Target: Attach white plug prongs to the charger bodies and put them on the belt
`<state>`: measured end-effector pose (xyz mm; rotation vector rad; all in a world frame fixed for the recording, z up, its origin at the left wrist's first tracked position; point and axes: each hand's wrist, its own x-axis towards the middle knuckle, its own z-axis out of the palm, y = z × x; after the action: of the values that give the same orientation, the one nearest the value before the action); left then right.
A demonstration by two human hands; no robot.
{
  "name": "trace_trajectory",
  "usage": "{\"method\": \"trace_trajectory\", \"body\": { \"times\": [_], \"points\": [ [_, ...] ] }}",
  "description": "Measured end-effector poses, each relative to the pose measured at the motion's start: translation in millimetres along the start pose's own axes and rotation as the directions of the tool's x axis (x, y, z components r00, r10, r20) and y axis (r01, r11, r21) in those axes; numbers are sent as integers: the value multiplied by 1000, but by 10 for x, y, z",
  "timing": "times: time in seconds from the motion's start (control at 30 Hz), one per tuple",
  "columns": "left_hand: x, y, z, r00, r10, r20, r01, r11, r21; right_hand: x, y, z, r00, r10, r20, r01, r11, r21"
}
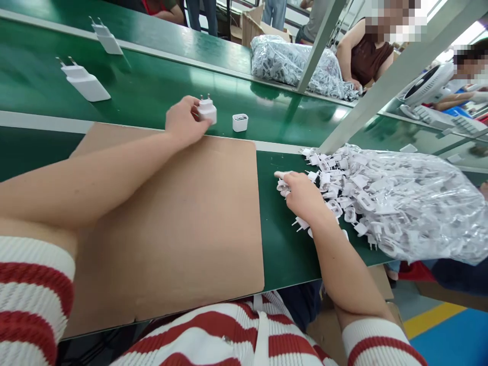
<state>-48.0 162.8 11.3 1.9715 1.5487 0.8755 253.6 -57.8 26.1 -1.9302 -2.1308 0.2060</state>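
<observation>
White, smooth-sided chargers (90, 86), two in all, lie at the left on a glossy green belt (152, 76), their slim prongs pointing far and left. Nearer, a flat, matt brown cardboard sheet (190, 229) with rounded right corners spreads beneath the left forearm. At its far edge the left hand (186, 119) pinches a white plug (208, 113) between thumb and fingers, two prongs upward. Just right of that plug, a small white casing (240, 125), boxy with rounded corners, sits on the belt. Farther right and nearer, the right hand (305, 198) curls its fingers over a ring-shaped white part (282, 186); whether it grips or merely touches it, I cannot tell. Right beside that hand, angular white plug pieces (337, 175), some hollow and pronged, spill from a crinkled, shiny clear plastic bag (430, 203).
</observation>
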Motion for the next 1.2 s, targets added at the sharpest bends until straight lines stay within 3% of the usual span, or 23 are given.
{"method": "trace_trajectory", "body": {
  "times": [0.07,0.17,0.23,0.3,0.37,0.47,0.57,0.67,0.73,0.77,0.87,0.9,0.93,0.97,1.03,1.07,1.13,1.2],
  "points": [
    [217,-126,-42,996,-79,28,76,993,86,21,37,41,1000,29,-2,-29,1000,8],
    [269,-108,-77,989,-148,3,144,967,208,38,58,35,998,41,-47,-38,997,74],
    [188,3,-70,997,-31,-71,50,962,269,39,38,-10,997,61,-54,-50,983,179],
    [110,137,-23,985,163,-49,-140,942,305,41,-9,-65,993,91,-78,-57,931,360],
    [95,256,64,970,235,59,-242,926,289,45,-67,-116,985,146,-88,-70,819,570],
    [156,378,206,980,155,121,-181,952,247,48,-135,-179,976,219,6,-131,563,816],
    [112,463,287,985,137,103,-157,965,212,36,-163,-247,974,185,129,-191,371,909],
    [-183,536,288,971,176,161,-195,975,109,13,-174,-319,975,119,188,-214,276,937],
    [-461,580,238,931,260,257,-271,962,8,-2,-181,-351,981,71,183,-194,210,958],
    [-599,601,202,889,319,328,-325,945,-38,-9,-185,-361,983,45,178,-184,187,965],
    [-946,648,99,695,429,577,-412,895,-168,-24,-205,-362,984,20,175,-176,191,966],
    [-1039,657,85,659,430,617,-402,895,-194,-27,-215,-355,984,27,176,-177,210,961],
    [-1125,663,88,667,416,618,-380,903,-198,-29,-228,-346,984,40,174,-179,230,957],
    [-1206,666,112,717,389,579,-351,919,-182,-30,-243,-336,984,61,170,-180,252,951],
    [-1353,665,209,858,300,418,-273,954,-125,-28,-278,-308,982,119,150,-180,310,933],
    [-1415,662,272,908,251,336,-226,968,-110,-26,-296,-291,980,152,131,-177,348,921],
    [-1500,653,391,950,190,247,-160,978,-137,-23,-323,-250,977,198,81,-160,427,890],
    [-1527,633,462,949,201,241,-153,967,-204,-24,-333,-205,978,207,20,-123,501,857]
  ]
}}
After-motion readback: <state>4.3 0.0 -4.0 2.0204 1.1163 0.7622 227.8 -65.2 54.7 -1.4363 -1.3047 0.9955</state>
